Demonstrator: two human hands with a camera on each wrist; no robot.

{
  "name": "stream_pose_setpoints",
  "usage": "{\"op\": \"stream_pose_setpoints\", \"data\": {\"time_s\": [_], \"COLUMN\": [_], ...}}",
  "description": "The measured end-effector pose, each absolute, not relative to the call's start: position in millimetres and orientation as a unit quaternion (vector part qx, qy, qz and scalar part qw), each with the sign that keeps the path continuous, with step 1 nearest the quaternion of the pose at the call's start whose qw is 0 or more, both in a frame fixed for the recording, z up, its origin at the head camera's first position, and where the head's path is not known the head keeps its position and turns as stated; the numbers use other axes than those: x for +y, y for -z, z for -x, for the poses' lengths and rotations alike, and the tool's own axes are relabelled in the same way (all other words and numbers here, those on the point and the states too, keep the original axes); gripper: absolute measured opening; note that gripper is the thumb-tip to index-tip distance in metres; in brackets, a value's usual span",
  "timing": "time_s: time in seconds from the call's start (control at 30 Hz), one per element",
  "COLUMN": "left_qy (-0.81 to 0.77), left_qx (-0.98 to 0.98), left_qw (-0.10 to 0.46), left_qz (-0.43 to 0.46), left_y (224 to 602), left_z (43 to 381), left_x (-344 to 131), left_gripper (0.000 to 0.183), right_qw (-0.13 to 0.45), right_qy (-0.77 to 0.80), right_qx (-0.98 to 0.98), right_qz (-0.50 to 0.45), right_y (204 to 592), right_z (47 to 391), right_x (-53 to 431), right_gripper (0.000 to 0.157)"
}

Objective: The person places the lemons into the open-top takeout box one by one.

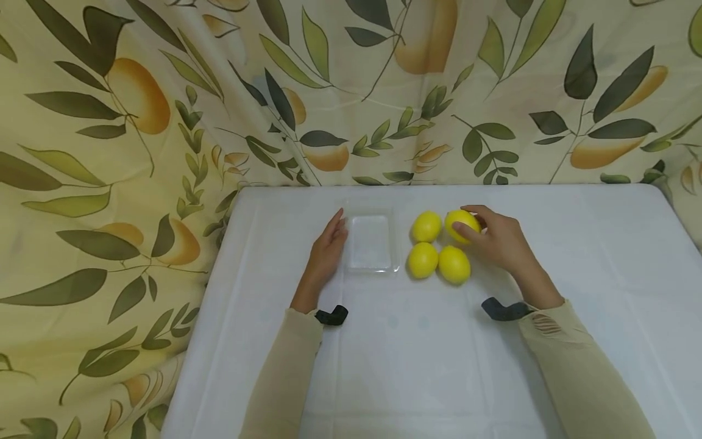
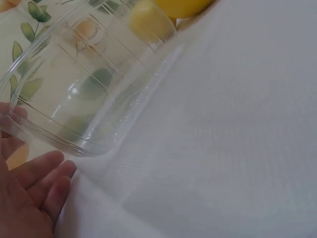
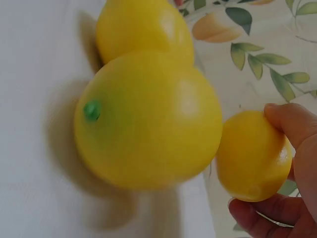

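Note:
My right hand (image 1: pixel 501 239) pinches a yellow lemon (image 1: pixel 458 225) between thumb and fingers at the back right of a small cluster. Three other lemons lie close by on the table: one at the back left (image 1: pixel 426 227), one at the front left (image 1: pixel 422 261) and one at the front right (image 1: pixel 454 266). In the right wrist view the held lemon (image 3: pixel 251 157) is beside a large near lemon (image 3: pixel 148 121) with a green stem nub. A clear plastic container (image 1: pixel 370 242) stands left of the lemons. Against its left side rests my left hand (image 1: pixel 327 251), fingers extended and relaxed.
A white cloth covers the table (image 1: pixel 406 360). Behind it and along the left hangs a curtain (image 1: pixel 219 122) printed with leaves and orange fruit. Dark wrist straps (image 1: pixel 332 315) show at both sleeves.

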State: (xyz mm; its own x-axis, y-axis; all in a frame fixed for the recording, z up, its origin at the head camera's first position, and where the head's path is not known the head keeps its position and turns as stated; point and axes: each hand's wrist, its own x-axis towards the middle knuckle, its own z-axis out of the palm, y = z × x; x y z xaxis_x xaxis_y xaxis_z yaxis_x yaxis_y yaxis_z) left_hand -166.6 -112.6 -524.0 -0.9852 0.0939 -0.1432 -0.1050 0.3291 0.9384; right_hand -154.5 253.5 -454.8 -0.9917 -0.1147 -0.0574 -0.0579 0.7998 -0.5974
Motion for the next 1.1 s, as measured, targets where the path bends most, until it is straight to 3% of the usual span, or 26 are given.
{"op": "stream_pose_setpoints", "data": {"time_s": [0.27,1.1], "left_qy": [-0.573,-0.57], "left_qx": [0.815,0.817], "left_qw": [0.087,0.085], "left_qz": [0.006,0.012], "left_y": [522.8,521.7], "left_z": [165.8,165.5], "left_x": [-111.6,-110.3], "left_gripper": [0.051,0.051], "right_qw": [0.0,0.071], "right_qy": [0.358,0.493], "right_qx": [0.932,0.865], "right_qz": [0.061,0.054], "right_y": [441.5,429.2], "right_z": [157.1,175.4], "right_x": [228.1,151.9], "right_gripper": [0.057,0.06]}}
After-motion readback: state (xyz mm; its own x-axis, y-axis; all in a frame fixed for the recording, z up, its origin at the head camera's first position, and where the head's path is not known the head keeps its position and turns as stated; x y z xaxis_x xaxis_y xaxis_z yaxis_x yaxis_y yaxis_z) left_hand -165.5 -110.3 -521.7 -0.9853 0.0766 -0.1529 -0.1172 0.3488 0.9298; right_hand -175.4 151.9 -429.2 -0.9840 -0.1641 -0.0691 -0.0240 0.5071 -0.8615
